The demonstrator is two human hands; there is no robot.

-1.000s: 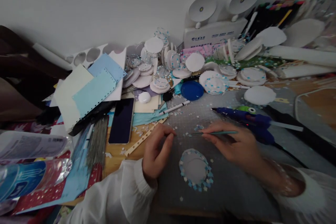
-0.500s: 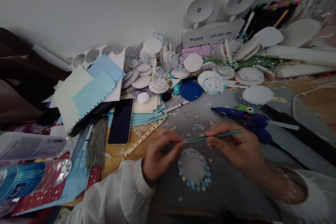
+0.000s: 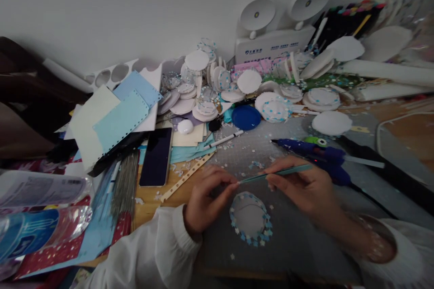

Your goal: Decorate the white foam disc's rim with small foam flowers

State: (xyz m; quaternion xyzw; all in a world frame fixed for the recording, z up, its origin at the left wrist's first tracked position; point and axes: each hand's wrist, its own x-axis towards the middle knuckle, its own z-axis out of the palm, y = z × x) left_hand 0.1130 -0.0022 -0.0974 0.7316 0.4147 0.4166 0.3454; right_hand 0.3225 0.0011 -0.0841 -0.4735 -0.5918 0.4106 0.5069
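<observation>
Closed around a pair of teal tweezers (image 3: pixel 288 170), my right hand (image 3: pixel 307 185) points their tips to the left. Those tips meet the fingertips of my left hand (image 3: pixel 212 194), whose thumb and forefinger pinch a tiny pale piece; its shape is too small to make out. Just below the hands, a ring of small blue and white stars (image 3: pixel 251 219) lies on the grey mat (image 3: pixel 233 244). One loose pale star (image 3: pixel 232 256) rests beneath the ring.
A blue glue gun (image 3: pixel 312 153) lies beyond my right hand. At left are a phone (image 3: pixel 156 157), punched paper sheets (image 3: pixel 122 117), thin wires (image 3: pixel 125 189) and a plastic bottle (image 3: pixel 44 226). White discs (image 3: pixel 249 81) crowd the back, before a two-headed lamp (image 3: pixel 274 40).
The tweezers' arms have come closer together, and their tips are at the left fingertips. Both hands stay almost in place.
</observation>
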